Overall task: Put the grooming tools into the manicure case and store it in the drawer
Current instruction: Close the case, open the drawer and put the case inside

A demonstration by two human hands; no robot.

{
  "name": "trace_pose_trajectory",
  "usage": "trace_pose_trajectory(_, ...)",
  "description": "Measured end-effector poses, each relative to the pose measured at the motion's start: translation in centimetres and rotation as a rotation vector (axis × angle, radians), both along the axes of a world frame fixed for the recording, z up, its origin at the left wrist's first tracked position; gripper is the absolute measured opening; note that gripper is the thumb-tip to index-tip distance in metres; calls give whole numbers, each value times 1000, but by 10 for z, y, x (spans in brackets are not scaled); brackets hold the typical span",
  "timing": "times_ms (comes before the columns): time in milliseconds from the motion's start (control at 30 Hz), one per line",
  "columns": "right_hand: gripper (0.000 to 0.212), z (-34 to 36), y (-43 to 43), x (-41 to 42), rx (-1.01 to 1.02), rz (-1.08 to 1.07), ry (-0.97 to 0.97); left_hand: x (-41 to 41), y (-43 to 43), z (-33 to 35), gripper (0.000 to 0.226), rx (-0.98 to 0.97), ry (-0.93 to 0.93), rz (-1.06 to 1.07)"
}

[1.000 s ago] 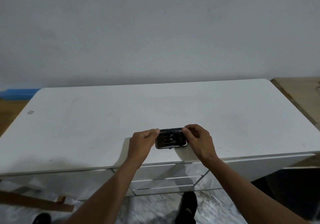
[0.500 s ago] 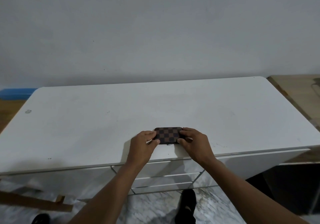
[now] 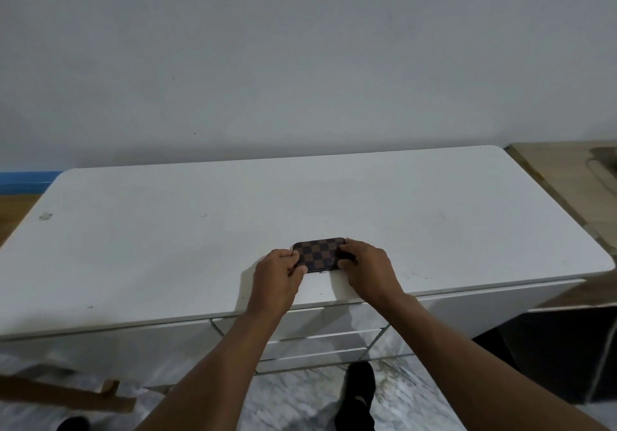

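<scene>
The manicure case (image 3: 320, 254) lies closed near the front edge of the white desk top (image 3: 167, 230), its brown and dark checkered lid facing up. My left hand (image 3: 277, 275) grips its left end with the fingertips and thumb. My right hand (image 3: 366, 268) holds its right end, fingers curled over the edge. No grooming tools are visible; the case's inside is hidden. Below the desk edge, between my forearms, is a stack of white drawers (image 3: 320, 339), all closed.
A plain grey wall rises behind the desk. A wooden surface (image 3: 564, 177) adjoins the desk at the right. A blue strip (image 3: 26, 182) and wooden floor lie at the far left. Marbled floor and my dark shoes (image 3: 359, 387) show below.
One second ago the case stood open with its inside showing. Its lid has since come down, and both hands now hold the closed case flat on the desk.
</scene>
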State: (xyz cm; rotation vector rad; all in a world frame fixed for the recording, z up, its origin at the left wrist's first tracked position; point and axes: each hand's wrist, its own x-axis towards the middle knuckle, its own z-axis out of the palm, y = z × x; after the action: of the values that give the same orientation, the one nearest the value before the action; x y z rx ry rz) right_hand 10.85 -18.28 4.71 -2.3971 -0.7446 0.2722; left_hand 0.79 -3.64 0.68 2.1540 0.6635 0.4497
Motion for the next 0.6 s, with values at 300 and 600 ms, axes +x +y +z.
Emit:
trace_pose_trajectory(300, 41, 4, -20, -19, 135, -47, 146, -15, -4, 17, 52, -42, 44, 6)
trace_pose_trajectory(600, 29, -42, -62, -83, -144, 163, -146, -99, -46, -35, 31, 283, -19, -147)
